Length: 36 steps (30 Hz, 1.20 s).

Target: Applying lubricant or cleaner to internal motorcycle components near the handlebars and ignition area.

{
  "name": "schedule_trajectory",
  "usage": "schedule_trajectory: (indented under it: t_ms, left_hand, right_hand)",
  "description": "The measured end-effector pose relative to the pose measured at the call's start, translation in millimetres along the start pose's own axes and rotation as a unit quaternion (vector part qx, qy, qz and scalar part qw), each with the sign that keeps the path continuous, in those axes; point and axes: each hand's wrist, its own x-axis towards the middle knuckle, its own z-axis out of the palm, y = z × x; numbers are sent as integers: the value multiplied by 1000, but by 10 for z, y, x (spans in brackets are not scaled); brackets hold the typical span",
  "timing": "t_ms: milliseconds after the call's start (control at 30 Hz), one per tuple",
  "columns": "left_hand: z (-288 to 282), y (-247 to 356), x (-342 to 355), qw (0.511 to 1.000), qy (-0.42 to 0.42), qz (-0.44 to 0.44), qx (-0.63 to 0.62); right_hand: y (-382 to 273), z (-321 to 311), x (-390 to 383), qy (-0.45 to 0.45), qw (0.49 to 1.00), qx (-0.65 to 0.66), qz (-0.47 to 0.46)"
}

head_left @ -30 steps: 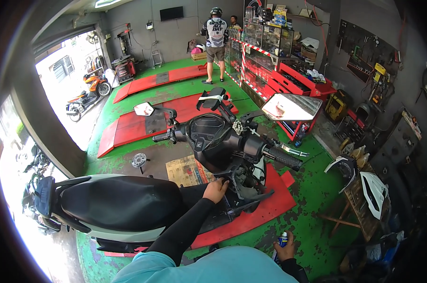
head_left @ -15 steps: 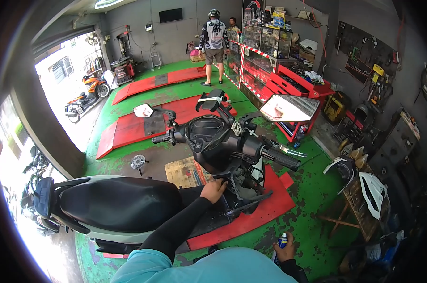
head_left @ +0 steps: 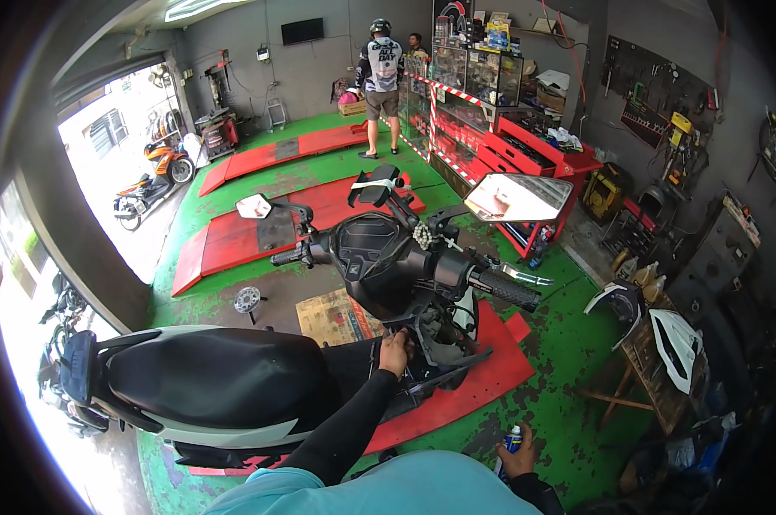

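A black and white scooter stands across the view, its long seat to the left and handlebars ahead. My left hand reaches to the opened front section below the handlebars, where dark inner parts and wires show. Its fingers are curled in against those parts; the tips are hidden, and what they hold cannot be made out. Low at the right, my right hand is closed around a blue spray can with a pale top, held upright and apart from the scooter.
Red lift platforms lie on the green floor. A flattened cardboard sheet and a round metal stool are beyond the scooter. White body panels rest on a wooden stand at right. A helmeted person stands near glass cabinets.
My left wrist has turned and the forearm has swung right, with the hand still at the scooter's front section. My right hand keeps the spray can in about the same place.
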Motion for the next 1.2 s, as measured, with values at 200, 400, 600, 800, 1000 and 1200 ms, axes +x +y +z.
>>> schedule_trajectory:
  t_ms: [200, 400, 600, 800, 1000, 1200]
  left_hand:
    - [-81, 111, -54, 957, 5, 103, 272]
    - [-238, 258, -29, 790, -26, 314, 526]
    - [-329, 437, 42, 695, -91, 348, 623]
    - [-218, 321, -45, 747, -68, 296, 592]
    - [3, -151, 35, 997, 24, 50, 52]
    - [123, 69, -84, 998, 57, -9, -5]
  right_hand:
    - [-50, -43, 11, -18, 999, -13, 30]
    - [-124, -120, 39, -14, 1000, -4, 10]
    - [-163, -181, 6, -23, 999, -34, 33]
    - [-240, -178, -22, -5, 999, -41, 21]
    - [-244, -130, -59, -23, 998, -4, 54]
    - [-77, -99, -57, 2, 1000, -1, 27]
